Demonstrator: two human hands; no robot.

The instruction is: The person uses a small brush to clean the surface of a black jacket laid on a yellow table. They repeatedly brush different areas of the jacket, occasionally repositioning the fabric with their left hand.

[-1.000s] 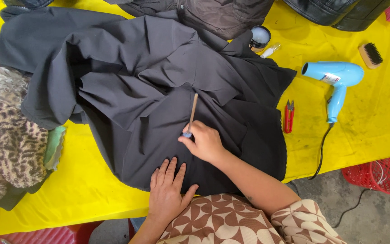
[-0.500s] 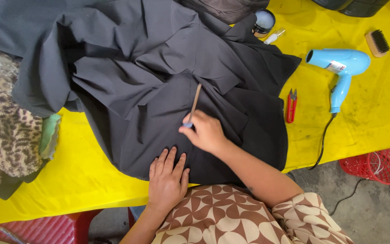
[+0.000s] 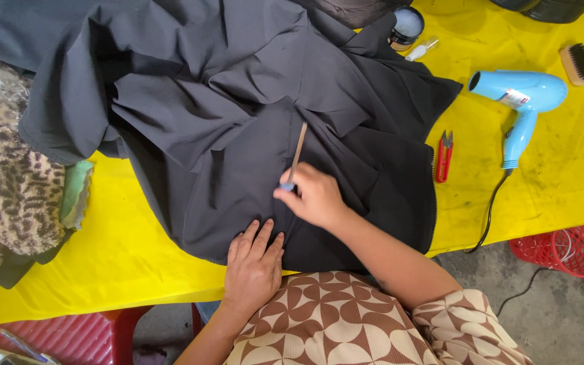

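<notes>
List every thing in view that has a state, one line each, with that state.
Dark grey cloth garment: spread rumpled over the yellow table.
Thin wooden stick tool: held in the right hand, tip on the garment.
Left hand: flat, pressing the garment.
Light blue hair dryer: lying on its side.
Small red snips: lying shut.

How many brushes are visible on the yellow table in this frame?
1: a wooden-backed brush with dark bristles lies near the table's far right edge, beyond the blue hair dryer. The dark garment may hide others.
</notes>
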